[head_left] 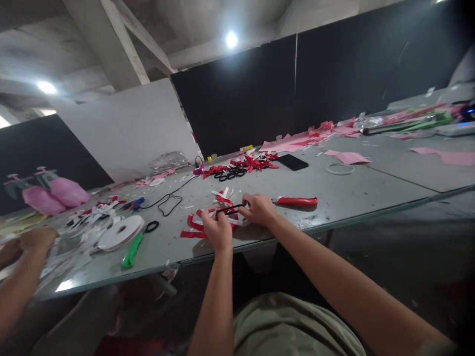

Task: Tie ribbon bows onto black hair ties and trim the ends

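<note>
My left hand [216, 228] and my right hand [259, 208] meet near the front edge of the grey table [334, 198]. Between them they stretch a thin black elastic band [230, 209], each hand pinching one end. Under and around the hands lie red and white ribbon pieces [193, 231]. A red-handled cutter [297, 201] rests on the table just right of my right hand.
A pile of red bows and black bands [237, 168] and a black phone [292, 161] lie farther back. A white tape roll [120, 231], green-handled cutter [132, 249] and blue glue gun [135, 203] sit left. Another person's hand [35, 240] works at far left. Pink paper [297, 141] covers the back right.
</note>
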Demonstrator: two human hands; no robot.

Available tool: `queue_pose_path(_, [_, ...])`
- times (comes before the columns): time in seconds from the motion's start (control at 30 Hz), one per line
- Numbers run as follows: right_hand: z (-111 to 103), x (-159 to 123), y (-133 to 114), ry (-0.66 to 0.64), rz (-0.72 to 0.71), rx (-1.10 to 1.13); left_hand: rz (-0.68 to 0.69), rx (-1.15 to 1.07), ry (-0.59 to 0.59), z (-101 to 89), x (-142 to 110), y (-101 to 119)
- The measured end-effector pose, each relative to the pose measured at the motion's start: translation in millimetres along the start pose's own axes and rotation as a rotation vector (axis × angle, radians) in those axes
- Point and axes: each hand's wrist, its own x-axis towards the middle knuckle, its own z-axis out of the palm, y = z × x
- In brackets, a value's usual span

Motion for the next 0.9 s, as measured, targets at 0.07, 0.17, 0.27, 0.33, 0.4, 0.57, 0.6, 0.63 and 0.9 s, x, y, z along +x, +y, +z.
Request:
queue_pose_path(0.07, [-1,0,0,0.033,0.050,-0.011,-0.006,-0.011,0.039,-0.7,1,-2])
queue_pose_path(0.17, [0,-2,-4,0.051,0.069,-0.022,0.028,-0.018,0.044,-1.9,-1,1])
queue_pose_path(0.27, [2,-2,-9,0.032,0.036,-0.019,0.096,0.002,-0.022,-3.1,-5,5])
queue_pose_path(0.33, [3,-2,-10,0.018,0.015,-0.012,0.144,0.026,-0.083,-3.3,-8,8])
queue_pose_path(0.4, [3,-2,-10,0.010,0.006,-0.004,0.190,0.042,-0.152,-2.9,-10,8])
queue_pose_path(0.57, [2,-1,-4,0.011,0.005,0.025,0.261,0.020,-0.356,-2.4,-11,9])
queue_pose_path(0.6, [2,-1,-3,0.016,0.001,0.034,0.259,0.004,-0.396,-3.0,-11,9])
queue_pose_path(0.63, [2,-1,-2,0.022,-0.004,0.045,0.253,-0.015,-0.432,-3.9,-10,10])
queue_pose_path(0.9, [-4,-9,-8,0.154,-0.120,0.216,0.091,-0.145,-0.414,-5.6,-2,3])
